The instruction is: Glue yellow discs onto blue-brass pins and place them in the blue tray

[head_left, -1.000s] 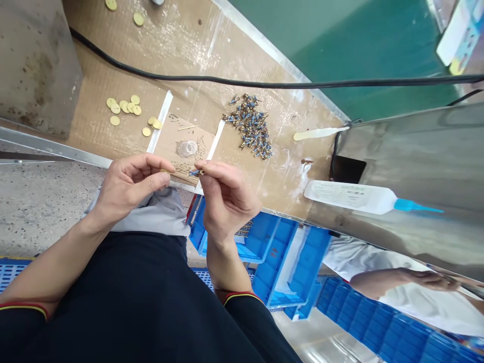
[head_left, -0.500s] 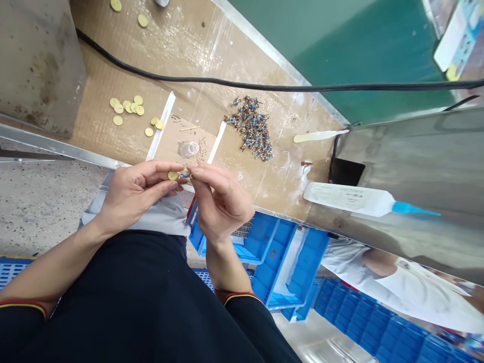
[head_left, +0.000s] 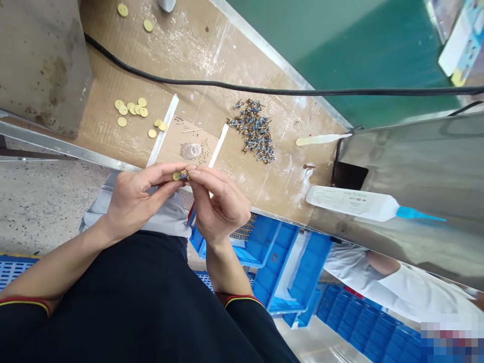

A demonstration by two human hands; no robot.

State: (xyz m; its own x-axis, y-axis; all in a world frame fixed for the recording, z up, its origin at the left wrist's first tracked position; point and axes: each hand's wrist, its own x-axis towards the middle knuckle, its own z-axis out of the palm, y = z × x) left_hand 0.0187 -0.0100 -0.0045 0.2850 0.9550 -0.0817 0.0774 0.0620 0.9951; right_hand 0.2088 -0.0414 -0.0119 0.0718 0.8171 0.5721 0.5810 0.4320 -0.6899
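Note:
My left hand [head_left: 141,199] pinches a small yellow disc [head_left: 176,176] between thumb and fingers. From the other side my right hand [head_left: 219,201] closes its fingertips on a small blue-and-brass piece [head_left: 183,176], which is up against the disc. Fingertips cover most of both parts. Just beyond the hands, a small clear cup [head_left: 191,150] stands beside a thin stick [head_left: 192,130] and tiny dark bits on the cardboard. A pile of similar blue-and-brass pieces [head_left: 253,130] lies further right, and several loose yellow discs [head_left: 132,108] lie to the left.
A black cable [head_left: 227,85] crosses the cardboard-covered table [head_left: 196,50]. At right are a white bottle with a blue nozzle [head_left: 351,203] and a pale tapered stick [head_left: 321,139]. Blue bins [head_left: 287,267] stand below the table edge. Another person in white [head_left: 408,287] is at lower right.
The blue-and-brass piece and the disc have come closer together as my hands drew nearer each other. The whole view has shifted slightly.

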